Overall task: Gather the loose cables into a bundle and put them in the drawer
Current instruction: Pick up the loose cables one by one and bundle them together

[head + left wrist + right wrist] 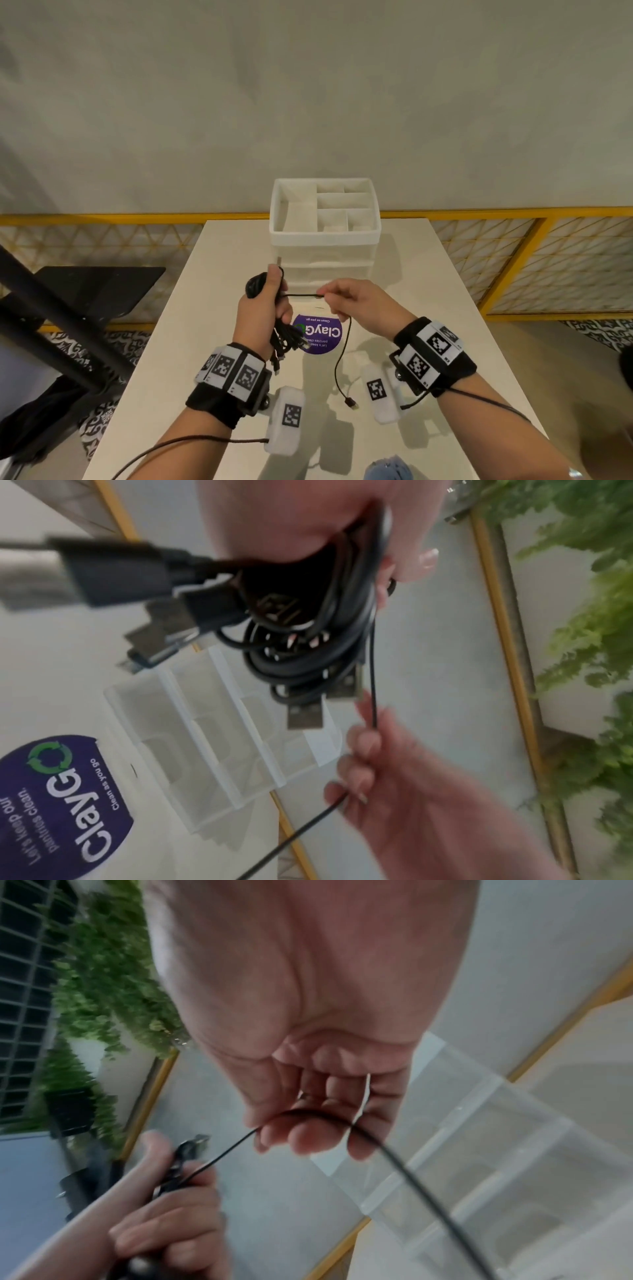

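Note:
My left hand [265, 301] grips a bundle of black cables [255, 286] above the table, with several USB plugs [284, 342] hanging below the fist. One thin black cable [303, 295] runs taut from the bundle to my right hand [337, 299], which pinches it. Its free end [351, 402] dangles down to the table. The left wrist view shows the coiled bundle [308, 647] and plugs [304, 715] close up. In the right wrist view the thin cable [394, 1156] passes through my curled right fingers [308, 1137]. The white drawer unit [325, 240] stands behind the hands, its drawers shut.
An open divided tray [325, 209] tops the drawer unit. A round purple sticker [318, 335] lies on the white table [428, 308]. A black stand [96, 291] is left of the table; a yellow railing [513, 212] runs behind it.

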Available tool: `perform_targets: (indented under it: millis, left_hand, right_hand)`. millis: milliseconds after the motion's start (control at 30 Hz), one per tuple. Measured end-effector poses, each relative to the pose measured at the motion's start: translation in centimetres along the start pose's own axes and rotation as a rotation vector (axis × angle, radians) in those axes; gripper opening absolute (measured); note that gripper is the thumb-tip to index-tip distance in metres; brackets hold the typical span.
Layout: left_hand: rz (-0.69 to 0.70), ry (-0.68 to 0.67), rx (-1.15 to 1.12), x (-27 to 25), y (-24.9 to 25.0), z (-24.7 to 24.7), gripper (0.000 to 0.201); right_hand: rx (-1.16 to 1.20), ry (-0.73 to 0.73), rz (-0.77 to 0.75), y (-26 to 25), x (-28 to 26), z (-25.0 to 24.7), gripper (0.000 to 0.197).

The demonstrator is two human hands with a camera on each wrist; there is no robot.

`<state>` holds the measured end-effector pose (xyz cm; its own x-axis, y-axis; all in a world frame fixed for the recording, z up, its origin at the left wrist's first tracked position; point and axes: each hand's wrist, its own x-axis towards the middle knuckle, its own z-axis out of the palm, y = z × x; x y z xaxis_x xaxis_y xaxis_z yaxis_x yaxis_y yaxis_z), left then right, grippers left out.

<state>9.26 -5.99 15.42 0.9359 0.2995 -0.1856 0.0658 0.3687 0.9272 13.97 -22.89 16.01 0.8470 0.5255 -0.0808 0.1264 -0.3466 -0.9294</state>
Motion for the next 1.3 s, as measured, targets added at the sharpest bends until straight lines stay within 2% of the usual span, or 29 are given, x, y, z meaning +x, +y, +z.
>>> perform_targets:
  millis: [100, 300, 467, 567, 700, 800, 867, 967, 1133, 1200, 1300]
  left_hand:
    - [0.001, 0.026, -0.068, 0.5, 0.2, -0.5, 0.042]
    - [0.004, -0.008, 0.078, -0.3, -1.8, 0.4, 0.031]
    - [0.006, -0.041, 0.147, -1.1, -2.9, 1.2, 0.051]
    - [0.011, -0.058, 0.143, -1.6, -2.8, 1.5, 0.06]
    - [0.016, -0.027, 0.12, -1.6, -2.3, 1.5, 0.059]
    - [0.071, 0.01, 0.046, -1.3, -1.6, 1.2, 0.046]
    - [0.096, 0.029, -0.002, -0.9, -1.0, 0.9, 0.047]
    - [0.11, 0.068, -0.108, 0.0, -0.4, 0.2, 0.043]
    - [0.121, 0.146, -0.226, 0.9, 0.4, -0.2, 0.044]
    - [0.109, 0.138, -0.29, 0.9, 1.0, -0.3, 0.044]
    - [0.098, 0.17, -0.37, 0.8, 1.7, -0.2, 0.043]
  right_hand:
    - [0.105, 0.003, 0.054, 1.6, -0.4, -0.7, 0.018]
    - [0.276, 0.093, 0.064, 1.9, -0.5, 0.4, 0.018]
    - [0.31, 0.129, 0.009, 0.5, -0.3, 1.7, 0.013]
    - [0.354, 0.16, 0.023, 0.2, 0.1, 2.2, 0.023]
    - [0.308, 0.066, 0.097, 0.8, 0.3, 2.7, 0.029]
    - [0.214, 0.045, 0.105, 1.8, 0.3, 3.0, 0.026]
    - [0.185, 0.045, 0.11, 3.0, 0.3, 2.7, 0.021]
    - [0.252, 0.035, 0.127, 5.3, 0.1, 1.9, 0.01]
    - [0.185, 0.069, 0.172, 8.3, -0.5, 1.0, 0.013]
    - [0.185, 0.072, 0.206, 9.2, -0.8, 0.9, 0.019]
    - [0.217, 0.076, 0.244, 9.3, -1.0, 1.1, 0.015]
